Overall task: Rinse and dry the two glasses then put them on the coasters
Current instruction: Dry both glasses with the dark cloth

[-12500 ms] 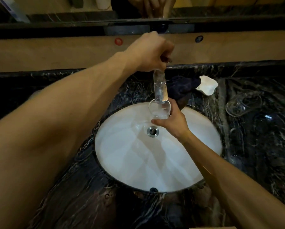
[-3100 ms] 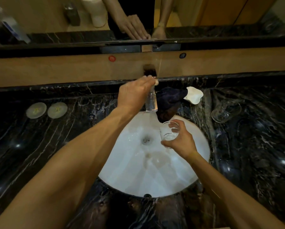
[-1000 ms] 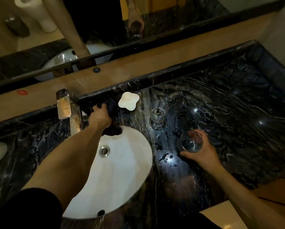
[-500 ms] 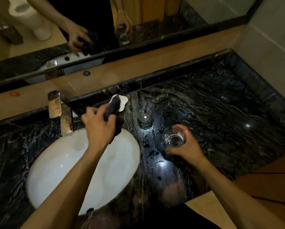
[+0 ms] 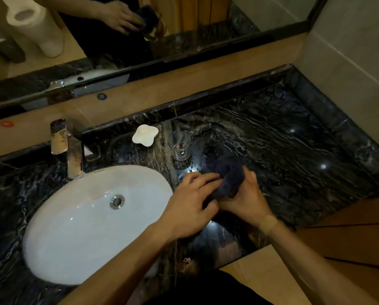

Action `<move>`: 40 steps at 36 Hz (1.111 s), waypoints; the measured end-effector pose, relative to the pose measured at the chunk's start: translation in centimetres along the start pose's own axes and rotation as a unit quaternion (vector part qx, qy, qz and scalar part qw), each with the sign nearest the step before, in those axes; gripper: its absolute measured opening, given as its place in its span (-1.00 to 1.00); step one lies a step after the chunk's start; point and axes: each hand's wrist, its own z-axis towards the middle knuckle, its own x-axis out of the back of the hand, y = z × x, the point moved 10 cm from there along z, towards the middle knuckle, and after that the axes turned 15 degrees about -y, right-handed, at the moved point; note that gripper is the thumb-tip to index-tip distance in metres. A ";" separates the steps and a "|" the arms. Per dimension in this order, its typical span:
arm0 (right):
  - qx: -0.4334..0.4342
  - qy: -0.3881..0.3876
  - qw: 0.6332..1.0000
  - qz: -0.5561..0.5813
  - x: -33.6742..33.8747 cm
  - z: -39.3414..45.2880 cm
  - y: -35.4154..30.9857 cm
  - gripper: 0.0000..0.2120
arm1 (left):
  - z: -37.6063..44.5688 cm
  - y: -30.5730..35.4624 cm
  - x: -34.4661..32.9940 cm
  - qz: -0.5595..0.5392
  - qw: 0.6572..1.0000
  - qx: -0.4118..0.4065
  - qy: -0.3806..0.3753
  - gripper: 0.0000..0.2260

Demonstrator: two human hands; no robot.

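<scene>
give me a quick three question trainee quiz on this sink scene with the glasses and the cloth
1. True or false: the second glass stands upright on the counter, apart from both hands.
2. Multiple choice: the dark cloth is held A) in the basin, B) between the left hand and right hand, C) draped over the tap.
3. Short answer: which white object lies between the tap and the standing glass?

Key
1. True.
2. B; the cloth is bunched between both hands over the counter, right of the sink.
3. The white soap dish.
</scene>
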 end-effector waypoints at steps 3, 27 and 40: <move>0.016 -0.045 0.999 -0.015 -0.3 0.2 -0.1 -0.26 | 0.0 -0.2 -1.0 0.041 0.994 -0.022 -0.095 -0.41; 0.144 -0.094 0.984 -0.036 -2.3 -0.2 -4.6 -0.26 | 1.9 -0.6 -1.9 0.180 0.961 0.071 -0.199 -0.77; 0.139 -0.140 0.973 -0.117 -1.0 1.1 -5.1 -0.23 | 1.1 -3.8 -1.3 -0.355 0.916 0.094 -0.161 -0.86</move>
